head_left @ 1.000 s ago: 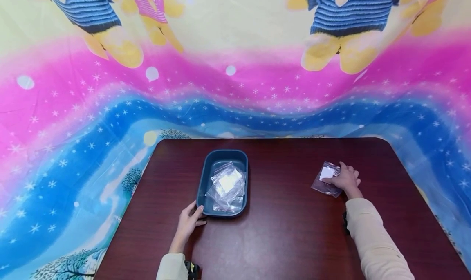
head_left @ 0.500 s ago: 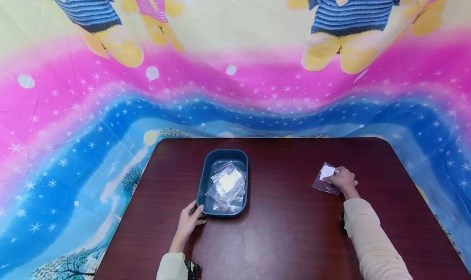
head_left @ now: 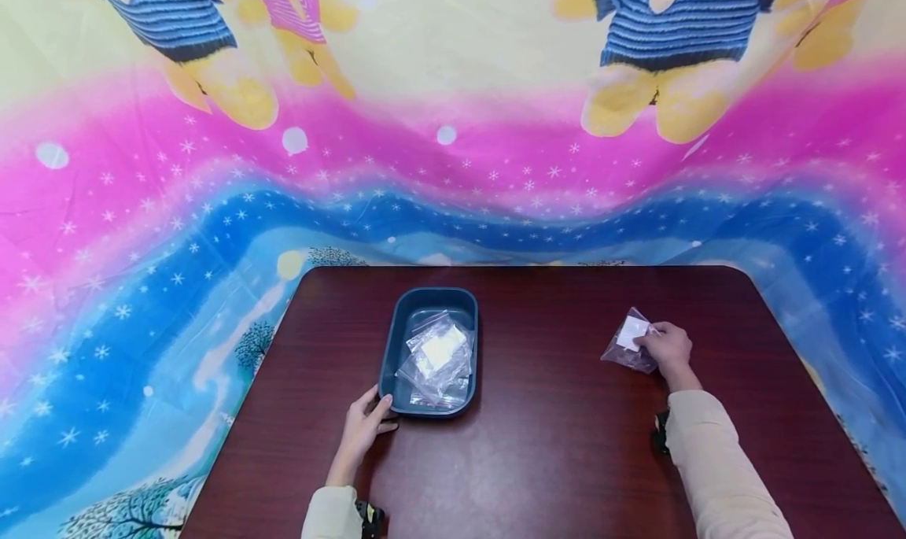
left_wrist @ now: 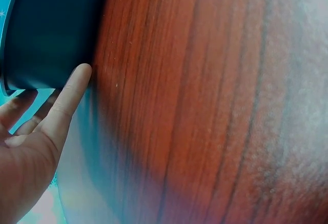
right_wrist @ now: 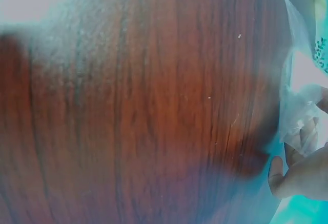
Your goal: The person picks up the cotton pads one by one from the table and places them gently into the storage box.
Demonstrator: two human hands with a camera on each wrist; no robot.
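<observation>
Right hand (head_left: 668,348) pinches the clear zip bag (head_left: 627,341), which sticks out past its fingertips; left hand (head_left: 364,429), fingers relaxed, touches the blue tray (head_left: 393,348).

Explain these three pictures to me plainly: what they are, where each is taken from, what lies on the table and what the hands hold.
No machine here: a person works with two bare hands, wearing three cameras. The wide picture comes from the head and looks down at a dark wooden table. The two close, blurry ones come from the wrists. On the table stands a blue tray with clear plastic bags in it. The left hand rests against the tray's near corner, its fingers straight. The right hand pinches one small clear bag with a white label.
</observation>
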